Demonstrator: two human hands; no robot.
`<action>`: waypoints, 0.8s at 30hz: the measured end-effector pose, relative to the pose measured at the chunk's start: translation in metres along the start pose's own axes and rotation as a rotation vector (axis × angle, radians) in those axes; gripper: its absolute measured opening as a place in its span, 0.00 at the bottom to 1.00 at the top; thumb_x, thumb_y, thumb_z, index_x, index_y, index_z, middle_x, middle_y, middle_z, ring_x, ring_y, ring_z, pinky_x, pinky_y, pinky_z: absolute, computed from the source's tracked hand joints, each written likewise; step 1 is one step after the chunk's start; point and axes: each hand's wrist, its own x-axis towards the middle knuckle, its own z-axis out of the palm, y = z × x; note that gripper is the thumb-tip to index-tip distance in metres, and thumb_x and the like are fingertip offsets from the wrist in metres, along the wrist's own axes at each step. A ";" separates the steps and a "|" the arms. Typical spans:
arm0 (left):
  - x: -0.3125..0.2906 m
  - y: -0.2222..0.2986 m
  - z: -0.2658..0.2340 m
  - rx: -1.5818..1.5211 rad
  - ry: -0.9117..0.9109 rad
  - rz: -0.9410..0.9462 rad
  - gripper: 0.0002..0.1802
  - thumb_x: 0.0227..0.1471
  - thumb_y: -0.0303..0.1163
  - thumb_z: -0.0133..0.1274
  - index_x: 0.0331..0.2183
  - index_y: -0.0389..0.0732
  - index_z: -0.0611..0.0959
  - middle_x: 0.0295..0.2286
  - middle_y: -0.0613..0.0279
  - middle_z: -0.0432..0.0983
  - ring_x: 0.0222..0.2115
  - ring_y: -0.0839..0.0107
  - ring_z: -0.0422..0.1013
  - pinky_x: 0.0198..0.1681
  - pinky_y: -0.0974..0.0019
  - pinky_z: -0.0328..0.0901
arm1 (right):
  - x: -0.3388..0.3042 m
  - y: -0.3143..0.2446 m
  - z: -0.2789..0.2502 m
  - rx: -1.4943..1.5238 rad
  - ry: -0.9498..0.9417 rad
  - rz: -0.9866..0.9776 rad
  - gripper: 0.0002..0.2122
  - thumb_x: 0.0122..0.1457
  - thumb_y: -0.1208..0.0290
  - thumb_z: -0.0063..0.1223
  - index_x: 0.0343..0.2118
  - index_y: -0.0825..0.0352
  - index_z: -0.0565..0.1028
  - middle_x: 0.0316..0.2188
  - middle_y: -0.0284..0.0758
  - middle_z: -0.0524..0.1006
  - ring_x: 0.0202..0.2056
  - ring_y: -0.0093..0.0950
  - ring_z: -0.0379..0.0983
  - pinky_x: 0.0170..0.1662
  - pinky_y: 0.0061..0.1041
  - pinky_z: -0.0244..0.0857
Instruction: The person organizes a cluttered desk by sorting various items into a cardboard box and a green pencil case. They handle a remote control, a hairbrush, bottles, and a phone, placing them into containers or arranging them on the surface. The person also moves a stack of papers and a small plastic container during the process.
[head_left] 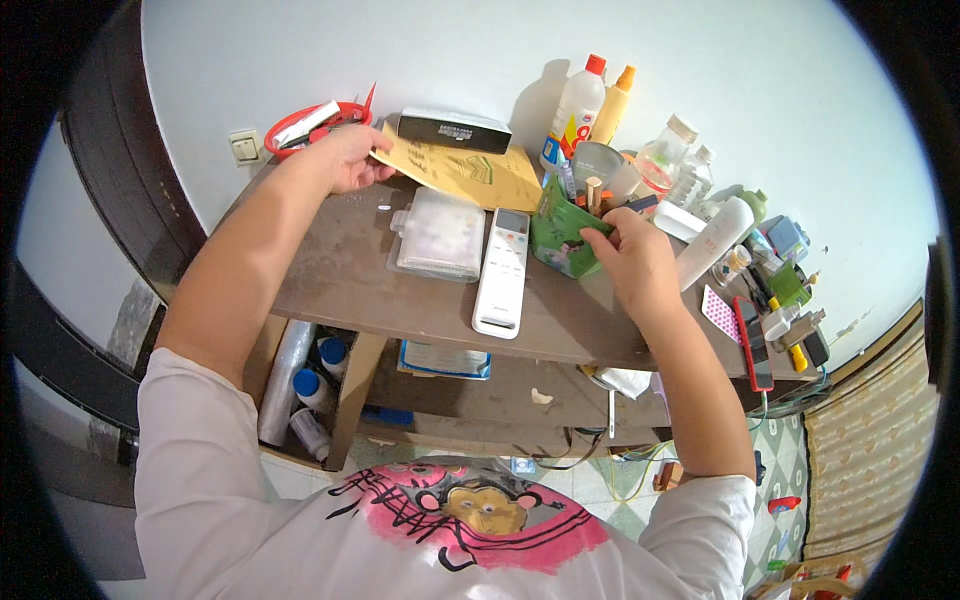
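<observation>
My left hand [355,160] grips the left corner of a flat yellow-brown paper envelope [465,172], fingers closed on its edge. That envelope lies on the brown table, its left end lifted a little. On the right, my right hand [640,255] pinches the rim of a green patterned holder [562,235] filled with pens and small sticks. Between my hands lie a white remote control [502,275] and a clear plastic case [440,235]. A black-and-white box [455,130] stands behind the envelope, against the wall.
A red basket [318,125] with small items sits at the back left. Bottles [578,110] and jars [668,150] crowd the back right. Near the right end lies a red-edged phone [753,345] with a cable. Below, an open compartment holds blue-capped bottles [313,388].
</observation>
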 end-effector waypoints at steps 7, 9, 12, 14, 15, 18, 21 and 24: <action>-0.034 0.064 -0.011 -0.394 -0.113 0.339 0.12 0.54 0.25 0.41 0.38 0.24 0.66 0.30 0.47 0.72 0.28 0.67 0.76 0.26 0.77 0.76 | 0.001 -0.002 -0.002 -0.004 -0.049 0.012 0.11 0.53 0.58 0.55 0.30 0.62 0.74 0.20 0.36 0.76 0.28 0.36 0.74 0.38 0.36 0.58; -0.050 0.072 -0.012 -0.409 -0.121 0.433 0.11 0.54 0.23 0.41 0.37 0.25 0.65 0.35 0.41 0.71 0.31 0.65 0.75 0.27 0.76 0.74 | 0.002 -0.003 -0.002 -0.005 -0.049 0.012 0.11 0.53 0.58 0.55 0.31 0.62 0.74 0.20 0.36 0.76 0.28 0.36 0.74 0.38 0.35 0.58; -0.076 0.075 -0.006 -0.383 -0.153 0.558 0.10 0.53 0.23 0.43 0.37 0.26 0.67 0.36 0.41 0.71 0.31 0.66 0.75 0.29 0.76 0.74 | -0.001 0.005 0.001 -0.005 -0.015 -0.009 0.11 0.53 0.60 0.55 0.33 0.61 0.74 0.19 0.35 0.76 0.27 0.35 0.74 0.38 0.35 0.58; -0.095 0.078 -0.014 -0.348 -0.199 0.588 0.14 0.54 0.25 0.45 0.40 0.25 0.67 0.32 0.47 0.73 0.27 0.69 0.75 0.27 0.77 0.74 | -0.002 0.010 0.001 0.028 0.009 -0.039 0.12 0.52 0.61 0.56 0.36 0.61 0.73 0.19 0.35 0.75 0.26 0.35 0.73 0.38 0.34 0.58; -0.091 0.080 -0.050 -0.338 -0.134 0.604 0.16 0.54 0.26 0.46 0.42 0.26 0.67 0.29 0.51 0.74 0.25 0.71 0.74 0.24 0.77 0.73 | -0.003 0.003 0.000 0.062 0.025 -0.035 0.11 0.53 0.63 0.56 0.37 0.61 0.73 0.18 0.34 0.74 0.25 0.33 0.72 0.39 0.34 0.58; -0.143 0.067 -0.056 -0.408 -0.288 0.648 0.15 0.55 0.27 0.45 0.42 0.27 0.69 0.29 0.53 0.75 0.25 0.71 0.74 0.24 0.76 0.72 | -0.018 -0.001 -0.006 0.236 0.079 -0.016 0.11 0.55 0.65 0.54 0.39 0.64 0.71 0.17 0.30 0.71 0.22 0.27 0.69 0.38 0.31 0.59; -0.188 0.031 -0.060 -0.358 -0.722 0.683 0.14 0.56 0.31 0.41 0.40 0.31 0.71 0.34 0.52 0.75 0.31 0.69 0.75 0.27 0.75 0.71 | -0.050 -0.019 -0.017 0.920 -0.024 0.019 0.12 0.61 0.65 0.47 0.41 0.68 0.69 0.18 0.27 0.69 0.22 0.16 0.65 0.29 0.21 0.61; -0.218 -0.011 -0.063 -0.380 -0.664 0.811 0.18 0.55 0.34 0.41 0.43 0.31 0.71 0.37 0.50 0.75 0.35 0.65 0.75 0.32 0.71 0.71 | -0.092 -0.048 -0.021 1.276 -0.413 -0.002 0.16 0.65 0.61 0.38 0.45 0.69 0.68 0.25 0.35 0.75 0.26 0.22 0.72 0.30 0.20 0.67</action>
